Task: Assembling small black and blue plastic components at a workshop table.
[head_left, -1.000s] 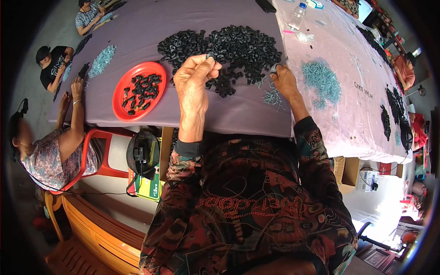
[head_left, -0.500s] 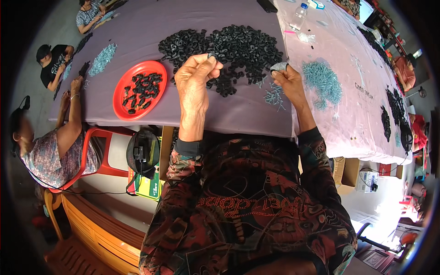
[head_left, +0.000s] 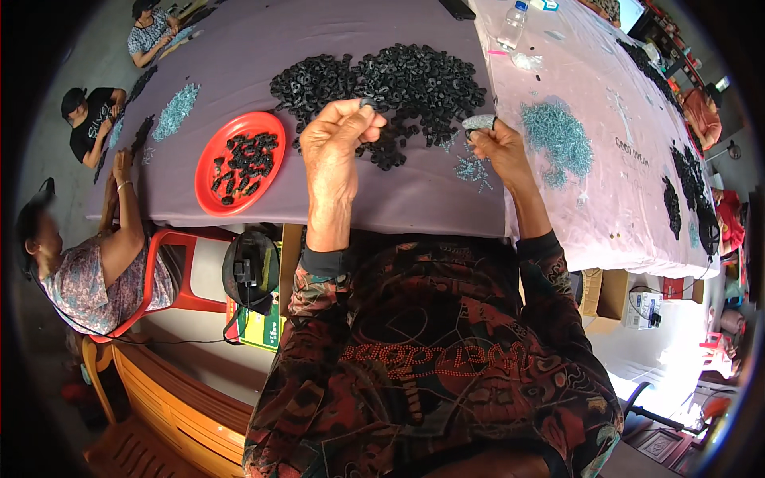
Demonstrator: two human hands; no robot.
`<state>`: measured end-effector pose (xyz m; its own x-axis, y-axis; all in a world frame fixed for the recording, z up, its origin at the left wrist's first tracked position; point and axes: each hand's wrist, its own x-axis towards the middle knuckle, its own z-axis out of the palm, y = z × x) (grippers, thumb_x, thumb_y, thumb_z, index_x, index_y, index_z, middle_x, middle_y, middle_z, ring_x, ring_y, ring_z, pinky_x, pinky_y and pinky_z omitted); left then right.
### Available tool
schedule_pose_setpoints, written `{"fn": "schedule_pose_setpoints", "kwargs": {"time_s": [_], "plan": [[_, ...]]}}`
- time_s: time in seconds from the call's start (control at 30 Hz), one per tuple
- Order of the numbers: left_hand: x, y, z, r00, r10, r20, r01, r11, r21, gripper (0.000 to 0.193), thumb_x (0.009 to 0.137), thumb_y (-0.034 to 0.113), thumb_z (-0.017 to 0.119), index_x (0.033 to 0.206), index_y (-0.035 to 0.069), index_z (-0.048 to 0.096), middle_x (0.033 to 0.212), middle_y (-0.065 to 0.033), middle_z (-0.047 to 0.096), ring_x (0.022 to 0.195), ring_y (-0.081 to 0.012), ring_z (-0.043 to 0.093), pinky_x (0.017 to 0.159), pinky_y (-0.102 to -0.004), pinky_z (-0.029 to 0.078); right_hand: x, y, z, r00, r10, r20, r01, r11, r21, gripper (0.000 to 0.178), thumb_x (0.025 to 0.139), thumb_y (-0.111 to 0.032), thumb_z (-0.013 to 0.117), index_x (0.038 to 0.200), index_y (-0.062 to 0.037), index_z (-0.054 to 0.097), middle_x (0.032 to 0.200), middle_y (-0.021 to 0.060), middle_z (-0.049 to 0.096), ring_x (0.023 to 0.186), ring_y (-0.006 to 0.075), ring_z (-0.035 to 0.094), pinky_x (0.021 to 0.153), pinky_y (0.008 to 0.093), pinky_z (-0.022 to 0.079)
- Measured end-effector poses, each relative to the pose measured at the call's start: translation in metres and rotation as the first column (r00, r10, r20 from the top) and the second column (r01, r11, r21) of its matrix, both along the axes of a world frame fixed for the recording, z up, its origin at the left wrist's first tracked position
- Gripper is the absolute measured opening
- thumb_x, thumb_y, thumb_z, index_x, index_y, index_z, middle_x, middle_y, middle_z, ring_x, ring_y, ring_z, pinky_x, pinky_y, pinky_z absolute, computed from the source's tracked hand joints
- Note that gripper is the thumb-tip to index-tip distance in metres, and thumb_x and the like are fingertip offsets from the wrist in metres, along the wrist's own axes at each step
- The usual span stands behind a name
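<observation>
The small dark piece [head_left: 366, 103] sits at the tips of your left hand [head_left: 333, 143], pinched between thumb and forefinger, with most of it hidden by them. You have it raised over the worktop [head_left: 398, 203], inward from the near edge, and in view it overlaps the near side of the heap of black parts [head_left: 422, 76]. Your right hand [head_left: 502, 150] is to the right of it, well apart, near the seam where the purple cloth meets the pink cloth [head_left: 621, 207]. A grey cover [head_left: 479, 122] wraps a fingertip there; thumb and forefinger come close together, but you cannot tell from this view whether they meet or pinch anything.

Just beside your right hand, loose screws [head_left: 472, 171] are scattered on the purple cloth. To its right, on the pink cloth, is a larger pile of screws [head_left: 558, 143]. To the left of your left hand, close to the worktop's near edge, a red plate [head_left: 209, 195] carries a batch of black pieces [head_left: 247, 163]. Another pile of screws [head_left: 176, 111] lies farther out, toward the left edge.

At the near left corner a seated person in a patterned top [head_left: 96, 275] reaches onto the worktop. Toward the far edge stands a clear bottle with a blue cap [head_left: 512, 28], near a crumpled plastic bag [head_left: 527, 61].
</observation>
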<state>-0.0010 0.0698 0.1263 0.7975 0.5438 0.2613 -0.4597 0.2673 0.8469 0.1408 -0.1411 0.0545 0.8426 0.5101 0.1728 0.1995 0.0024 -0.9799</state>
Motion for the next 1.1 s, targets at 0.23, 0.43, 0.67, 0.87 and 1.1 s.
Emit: {"fn": "schedule_pose_setpoints", "kwargs": {"time_s": [0.23, 0.43, 0.67, 0.87, 1.1], "plan": [[-0.013, 0.034, 0.007, 0.984, 0.152, 0.088, -0.144, 0.985, -0.100, 0.006, 0.082, 0.003, 0.061, 0.088, 0.001, 0.062, 0.074, -0.0094, 0.064, 0.061, -0.0124, 0.060, 0.060, -0.0244, 0.049, 0.005, 0.018, -0.010, 0.792, -0.037, 0.610, 0.336, 0.860, -0.384, 0.014, 0.077, -0.009, 0.063, 0.078, 0.0012, 0.054, 0.081, 0.0159, 0.055, 0.076, 0.0351, 0.056, 0.066, 0.0413, 0.045], [-0.016, 0.040, 0.009, 0.980, 0.174, 0.092, -0.161, 0.978, -0.135, 0.007, 0.082, 0.004, 0.061, 0.087, 0.000, 0.062, 0.074, -0.0099, 0.064, 0.060, -0.0121, 0.059, 0.060, -0.0239, 0.048, -0.010, 0.065, -0.009, 0.679, 0.134, 0.722, 0.257, 0.877, -0.405, 0.012, 0.078, -0.010, 0.061, 0.081, 0.0000, 0.055, 0.083, 0.0150, 0.053, 0.081, 0.0358, 0.055, 0.069, 0.0439, 0.045], [-0.017, 0.034, 0.011, 0.985, 0.151, 0.084, -0.143, 0.985, -0.098, 0.007, 0.083, 0.005, 0.060, 0.088, 0.000, 0.062, 0.074, -0.0093, 0.064, 0.061, -0.0118, 0.058, 0.062, -0.0245, 0.048, -0.022, 0.105, -0.029, 0.621, 0.201, 0.758, 0.293, 0.837, -0.462, 0.013, 0.081, -0.010, 0.058, 0.080, 0.0023, 0.054, 0.088, 0.0169, 0.055, 0.084, 0.0373, 0.056, 0.075, 0.0447, 0.047], [-0.017, 0.029, 0.009, 0.990, 0.122, 0.071, -0.116, 0.991, -0.073, 0.008, 0.083, 0.006, 0.060, 0.089, 0.000, 0.062, 0.075, -0.0092, 0.064, 0.063, -0.0121, 0.059, 0.062, -0.0246, 0.048, -0.030, 0.102, -0.032, 0.601, 0.252, 0.759, 0.286, 0.819, -0.498, 0.009, 0.080, -0.008, 0.058, 0.080, -0.0002, 0.055, 0.087, 0.0150, 0.054, 0.084, 0.0349, 0.056, 0.075, 0.0443, 0.047], [-0.010, 0.017, 0.008, 1.000, -0.006, 0.016, 0.005, 1.000, 0.010, 0.011, 0.080, 0.001, 0.062, 0.091, -0.001, 0.062, 0.076, -0.0098, 0.066, 0.064, -0.0107, 0.060, 0.061, -0.0211, 0.048, -0.034, 0.085, -0.016, 0.894, 0.127, 0.430, 0.026, 0.942, -0.334, 0.008, 0.079, -0.004, 0.058, 0.081, 0.0016, 0.053, 0.079, 0.0111, 0.054, 0.066, 0.0209, 0.055, 0.061, 0.0343, 0.048]]}}
